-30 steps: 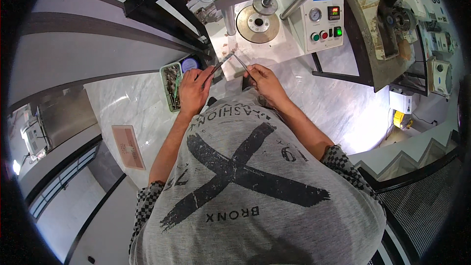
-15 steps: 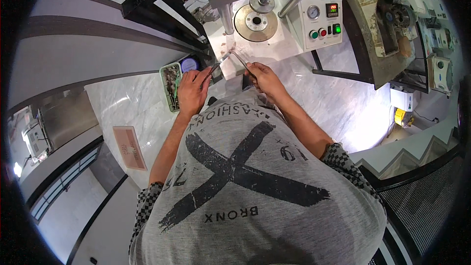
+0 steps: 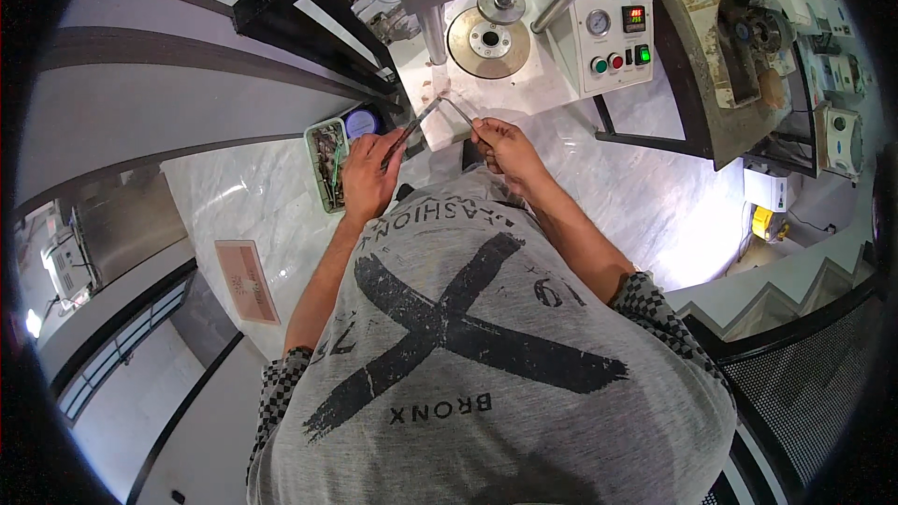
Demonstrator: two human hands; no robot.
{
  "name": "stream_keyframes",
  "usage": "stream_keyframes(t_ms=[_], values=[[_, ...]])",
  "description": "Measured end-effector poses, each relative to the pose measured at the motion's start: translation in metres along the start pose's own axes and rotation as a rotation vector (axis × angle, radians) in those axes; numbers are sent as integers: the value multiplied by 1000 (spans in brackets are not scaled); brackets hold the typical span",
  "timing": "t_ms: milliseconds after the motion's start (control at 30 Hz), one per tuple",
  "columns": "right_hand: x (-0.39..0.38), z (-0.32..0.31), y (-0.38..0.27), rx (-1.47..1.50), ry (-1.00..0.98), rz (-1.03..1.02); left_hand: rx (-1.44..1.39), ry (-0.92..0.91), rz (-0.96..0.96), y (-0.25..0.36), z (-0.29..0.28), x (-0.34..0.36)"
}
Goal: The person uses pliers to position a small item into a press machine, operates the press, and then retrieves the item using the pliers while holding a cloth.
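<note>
My left hand [image 3: 372, 171] grips a dark, thin tool [image 3: 412, 128], with its tip angled up over the front left of the pale press base [image 3: 528, 103]. My right hand [image 3: 503, 155] pinches a slim metal tool [image 3: 458, 110], whose far end meets or nearly meets the left tool's tip. The two tips are too small to make out clearly. Small pinkish specks lie on the base near them. Behind them are a round brass-coloured plate [image 3: 477, 56], steel columns [image 3: 432, 37] and a control panel [image 3: 613, 33] with buttons, gauge and displays.
A green container of small tools [image 3: 325, 164] and a blue round lid [image 3: 361, 122] sit left of the press. A second machine [image 3: 725, 0] on a metal stand is right. A pinkish panel [image 3: 245, 282] lies on the marble surface. A perforated black railing [image 3: 795, 374] is lower right.
Both hands stay in nearly the same place. My right hand and its tool have shifted slightly, and the angle between the two tools differs a little.
</note>
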State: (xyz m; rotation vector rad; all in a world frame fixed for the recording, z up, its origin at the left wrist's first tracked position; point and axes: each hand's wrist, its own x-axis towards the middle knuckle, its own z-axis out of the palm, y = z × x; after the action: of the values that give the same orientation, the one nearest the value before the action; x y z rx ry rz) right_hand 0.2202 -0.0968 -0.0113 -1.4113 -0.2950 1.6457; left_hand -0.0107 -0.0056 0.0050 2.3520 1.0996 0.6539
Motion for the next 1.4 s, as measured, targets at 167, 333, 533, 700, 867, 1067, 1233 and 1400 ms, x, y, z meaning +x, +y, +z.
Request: stream_keyframes(t_ms=[167, 333, 533, 700, 867, 1067, 1233, 1400], values=[[-2, 5, -2, 68, 14, 1, -89, -10, -67, 0, 1, -2], [-2, 6, 0, 60, 42, -40, -185, -29, -162, 7, 1, 0], [-1, 15, 3, -2, 94, -247, -337, -69, -293, -2, 7, -5], [0, 12, 11, -205, 183, -347, -395, -100, -411, 11, 1, 3], [-5, 18, 9, -550, 331, -481, -483, -131, -498, -3, 7, -1], [7, 12, 22, -475, 323, -484, -572, -141, -528, -3, 10, 0], [3, 11, 14, -90, 125, -216, -639, -195, -627, -4, 13, -1], [3, 12, 8, -60, 62, -135, -727, -208, -612, -6, 14, -2]])
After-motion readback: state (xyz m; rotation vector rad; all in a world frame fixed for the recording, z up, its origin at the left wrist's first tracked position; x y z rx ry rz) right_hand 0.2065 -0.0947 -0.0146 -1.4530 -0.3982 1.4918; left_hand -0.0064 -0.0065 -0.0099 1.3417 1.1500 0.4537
